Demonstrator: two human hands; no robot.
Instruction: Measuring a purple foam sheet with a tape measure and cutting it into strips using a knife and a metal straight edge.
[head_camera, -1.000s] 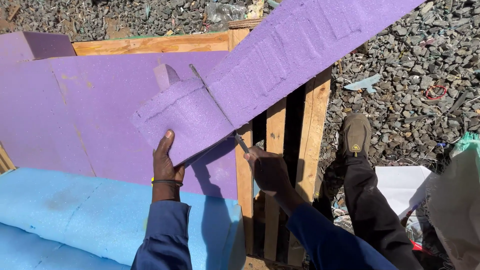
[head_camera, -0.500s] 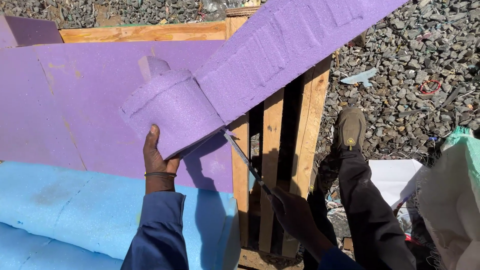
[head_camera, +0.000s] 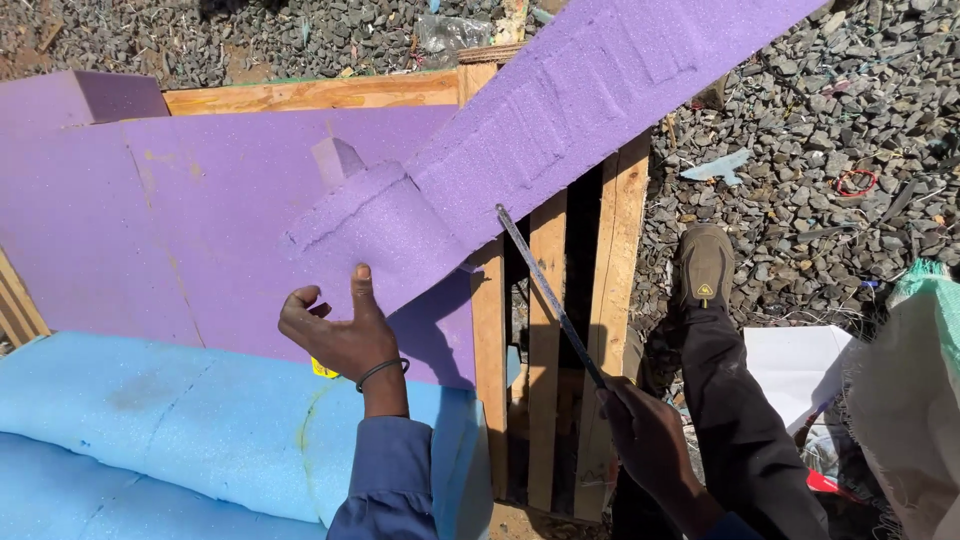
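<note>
A long purple foam strip (head_camera: 590, 90) runs from the upper right down to its cut lower end (head_camera: 385, 240). My left hand (head_camera: 345, 325) is under that end, thumb touching its edge, fingers spread and not clasped around it. My right hand (head_camera: 650, 440) grips the handle of a thin long blade (head_camera: 548, 290), which points up and left with its tip just clear of the strip's edge. The strip lies over a large purple foam sheet (head_camera: 180, 220).
A wooden pallet (head_camera: 545, 330) with gaps carries the foam. Blue foam (head_camera: 150, 420) lies at the lower left. My shoe (head_camera: 705, 265) and dark trouser leg stand on gravel (head_camera: 830, 150) at the right. A white sheet (head_camera: 800, 365) and a green-edged sack (head_camera: 915, 400) lie there.
The blade has come out of the cut and my right hand has pulled down and right. My left hand has loosened from the strip's end, which has dropped flatter.
</note>
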